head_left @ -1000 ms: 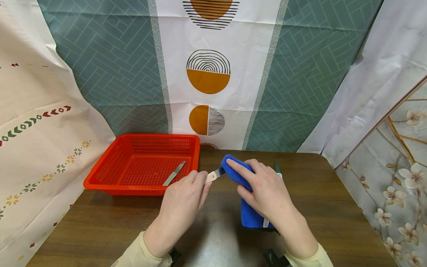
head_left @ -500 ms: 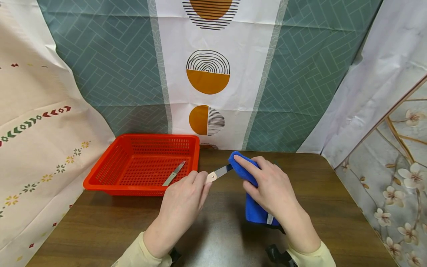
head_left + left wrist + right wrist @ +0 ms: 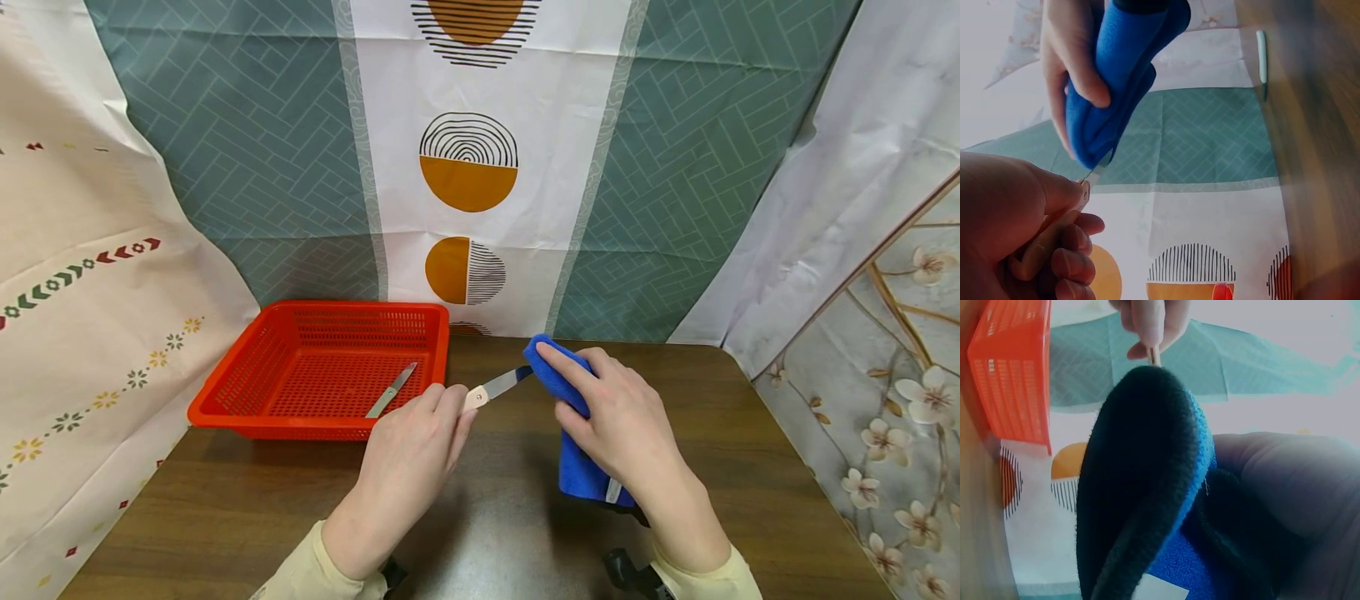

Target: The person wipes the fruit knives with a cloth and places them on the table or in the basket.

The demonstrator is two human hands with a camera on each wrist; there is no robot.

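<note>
My left hand (image 3: 412, 437) grips a small knife (image 3: 501, 384) by its pale beige handle, the blade pointing up and to the right. My right hand (image 3: 626, 417) holds a folded blue cloth (image 3: 553, 373), index finger stretched along its top and thumb below. The blade's far end meets the cloth's edge in the head view; its very tip is hard to make out. In the left wrist view the cloth (image 3: 1110, 94) hangs in folds close to the knife's handle (image 3: 1085, 190). A white tag (image 3: 613, 491) shows near the cloth's lower end.
Left of the hands, a red plastic basket (image 3: 315, 432) holds another knife (image 3: 392, 390) with a grey-green handle. A further knife with a pale green handle (image 3: 1262, 56) lies on the wooden table (image 3: 712, 442). Patterned curtains (image 3: 270, 167) rise behind the table.
My right hand and the cloth have slid right and slightly up along the blade, so more of the blade shows. My left hand stays put with the knife.
</note>
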